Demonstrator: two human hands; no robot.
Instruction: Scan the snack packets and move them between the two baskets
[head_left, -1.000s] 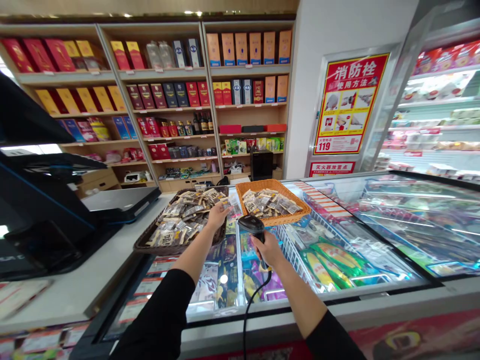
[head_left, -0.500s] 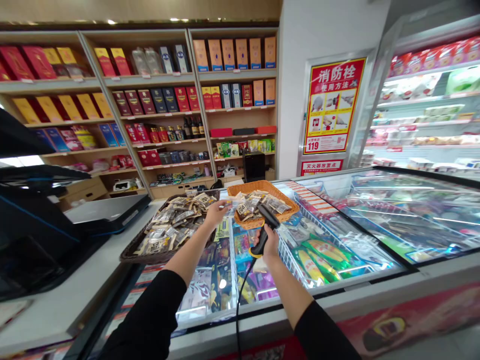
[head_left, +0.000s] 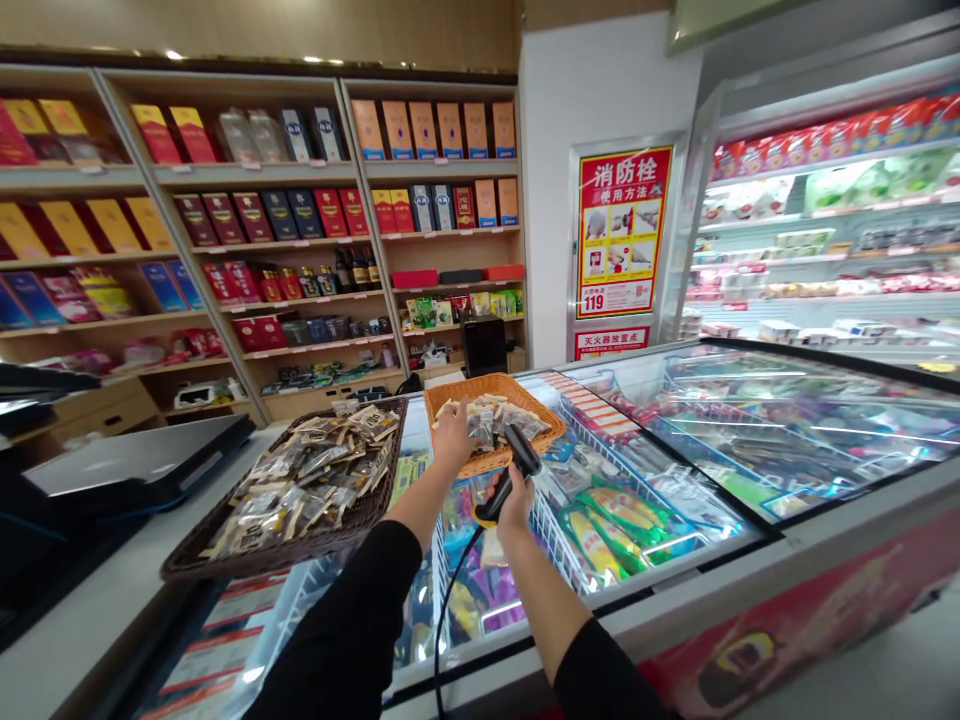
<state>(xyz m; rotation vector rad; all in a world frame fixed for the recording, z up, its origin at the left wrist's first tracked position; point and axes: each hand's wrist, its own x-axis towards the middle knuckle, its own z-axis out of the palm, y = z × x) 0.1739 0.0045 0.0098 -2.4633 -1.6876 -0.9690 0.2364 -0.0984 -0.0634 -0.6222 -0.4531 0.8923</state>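
My right hand (head_left: 514, 498) is wrapped round the grip of a black and yellow barcode scanner (head_left: 508, 478), whose head tilts up over the near edge of an orange wicker basket (head_left: 551, 436). A black cable runs down from the scanner's handle. Over the left part of that basket, my left hand (head_left: 453, 436) reaches in with its fingers apart, close to small clear-and-tan snack packets (head_left: 495, 418). Whether the fingertips touch a packet is hidden. Left of my hands lies a dark brown wicker tray (head_left: 187, 562) heaped with similar packets (head_left: 315, 465).
Both baskets rest on a glass-topped chest freezer (head_left: 675, 590) filled with bagged goods. At left stands a flat scale-like device (head_left: 150, 455) on a white counter (head_left: 82, 620). Shelves of boxed bottles (head_left: 300, 240) line the back wall, with a lit refrigerated cabinet (head_left: 825, 235) at right.
The view has turned right. My left hand has moved from between the two baskets into the left part of the orange basket. My right hand keeps hold of the barcode scanner.
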